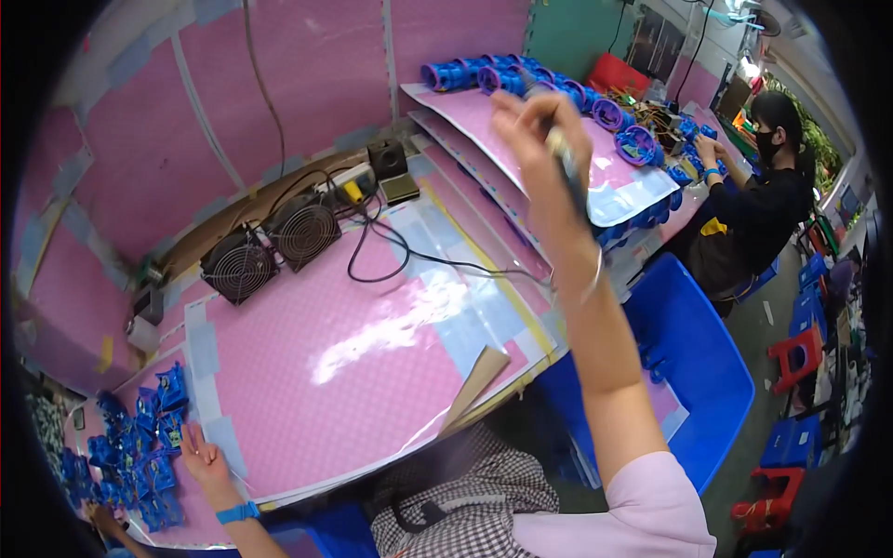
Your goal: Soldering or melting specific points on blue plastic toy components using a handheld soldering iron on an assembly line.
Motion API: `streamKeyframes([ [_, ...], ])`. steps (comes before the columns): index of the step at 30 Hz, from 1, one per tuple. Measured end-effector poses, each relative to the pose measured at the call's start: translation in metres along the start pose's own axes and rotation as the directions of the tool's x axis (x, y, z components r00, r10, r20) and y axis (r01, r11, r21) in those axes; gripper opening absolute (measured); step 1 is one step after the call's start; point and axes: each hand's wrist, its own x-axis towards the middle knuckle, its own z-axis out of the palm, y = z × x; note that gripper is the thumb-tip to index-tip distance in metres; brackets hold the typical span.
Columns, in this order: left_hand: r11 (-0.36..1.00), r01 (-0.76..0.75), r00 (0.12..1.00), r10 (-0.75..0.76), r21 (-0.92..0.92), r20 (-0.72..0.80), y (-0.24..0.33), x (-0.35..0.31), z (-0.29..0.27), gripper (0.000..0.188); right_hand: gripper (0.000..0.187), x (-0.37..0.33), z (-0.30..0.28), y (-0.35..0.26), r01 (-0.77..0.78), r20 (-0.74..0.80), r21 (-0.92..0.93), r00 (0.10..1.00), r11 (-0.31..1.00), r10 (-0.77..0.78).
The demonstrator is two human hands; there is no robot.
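My right hand [549, 139] is raised over the right part of the bench, its fingers closed round a slim dark pen-shaped tool [569, 177]. The tool's exact kind is hard to make out. Far to the left, my left hand [201, 458] is at the bench's edge, two fingers stretched out and the others partly bent, nothing seen in them. Right beside it lies a pile of blue plastic parts [139, 456] with small fittings inside. Between my hands spreads the pink-covered worktop [307, 409], edged with pale tape.
Two black fans [239, 267] and a looping black cord [405, 251] occupy the back. A raised pink board [465, 107] carries blue and purple round parts [609, 114]. A blue bin [707, 363] stands at right. A co-worker [763, 186] handles blue parts; another person's hand [100, 514] shows lower left.
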Motion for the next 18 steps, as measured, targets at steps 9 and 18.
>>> streamKeyframes([
  [9,0.803,-0.371,0.917,0.396,0.467,0.046,-0.096,-0.108,0.07,0.033,0.041,0.173,-0.033,0.2,-0.113,-0.155,-0.744,0.988,0.659,-0.005],
  [18,0.422,-0.543,0.817,0.465,0.726,0.341,-0.097,-0.13,0.091,0.04,0.047,0.218,-0.066,0.39,0.439,0.395,-0.886,0.884,-0.153,0.248],
])
